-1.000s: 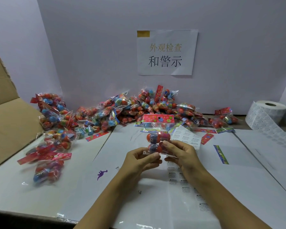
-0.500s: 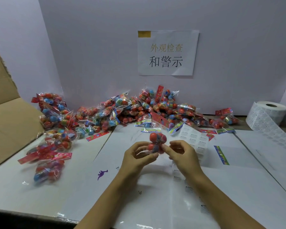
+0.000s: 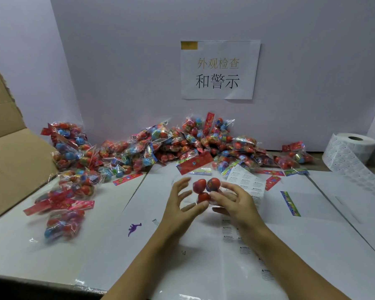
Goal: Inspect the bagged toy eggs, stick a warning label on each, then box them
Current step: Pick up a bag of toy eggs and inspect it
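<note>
Two hands meet over the counter (image 3: pixel 74 245): our right hand (image 3: pixel 232 200) pinches the bagged toy eggs (image 3: pixel 206 188) between curled fingers (image 3: pixel 217 194), while our left hand (image 3: pixel 180 204) spreads loose, thumb under the bag. The bag stands upright between them. The label strip (image 3: pixel 247 182) lies just beyond, nearer our right hand.

The cardboard box (image 3: pixel 7 161) is cut off at the left edge. The words on the label roll (image 3: pixel 351 151) are too small to be read. The bags (image 3: pixel 61 215) on the left are blurred. The held bag (image 3: pixel 206 189) is partly hidden by the right hand (image 3: pixel 236 202).
</note>
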Demonstrator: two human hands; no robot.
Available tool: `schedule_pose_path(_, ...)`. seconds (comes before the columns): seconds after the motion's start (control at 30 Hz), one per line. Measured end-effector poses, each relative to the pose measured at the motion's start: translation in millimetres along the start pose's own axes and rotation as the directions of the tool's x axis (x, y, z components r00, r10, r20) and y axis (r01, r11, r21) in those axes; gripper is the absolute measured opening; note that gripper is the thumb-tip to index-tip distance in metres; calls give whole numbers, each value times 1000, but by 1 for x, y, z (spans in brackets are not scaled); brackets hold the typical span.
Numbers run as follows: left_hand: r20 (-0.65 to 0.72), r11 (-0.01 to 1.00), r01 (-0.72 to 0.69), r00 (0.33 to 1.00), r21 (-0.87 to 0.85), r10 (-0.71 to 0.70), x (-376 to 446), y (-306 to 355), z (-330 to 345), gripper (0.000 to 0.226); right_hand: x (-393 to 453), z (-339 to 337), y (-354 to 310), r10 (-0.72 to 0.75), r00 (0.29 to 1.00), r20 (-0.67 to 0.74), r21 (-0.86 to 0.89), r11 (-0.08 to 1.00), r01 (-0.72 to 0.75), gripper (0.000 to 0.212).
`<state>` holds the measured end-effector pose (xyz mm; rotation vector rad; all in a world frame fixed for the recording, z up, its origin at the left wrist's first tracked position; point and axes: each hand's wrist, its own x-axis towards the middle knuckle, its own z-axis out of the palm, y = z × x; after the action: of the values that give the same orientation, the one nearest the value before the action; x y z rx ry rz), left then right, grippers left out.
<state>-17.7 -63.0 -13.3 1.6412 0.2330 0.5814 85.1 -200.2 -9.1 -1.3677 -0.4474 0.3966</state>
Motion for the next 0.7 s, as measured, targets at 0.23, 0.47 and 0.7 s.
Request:
schedule_pose_path(0.23, -61, 984, 108, 991, -145, -118, 5, -4, -1, 25, 2, 3, -4, 84, 996, 26, 79, 993, -86, 23)
schedule_pose_path(0.47, -93, 981, 102, 989, -163, -118, 8, -6, -2, 29, 0, 4, -6, 84, 995, 48, 51, 995, -86, 25)
schedule_pose_path(0.7, -27, 959, 156, 986, -236, -167, 6, -3, -1, 49, -2, 3, -6, 76, 996, 36, 23, 997, -77, 28)
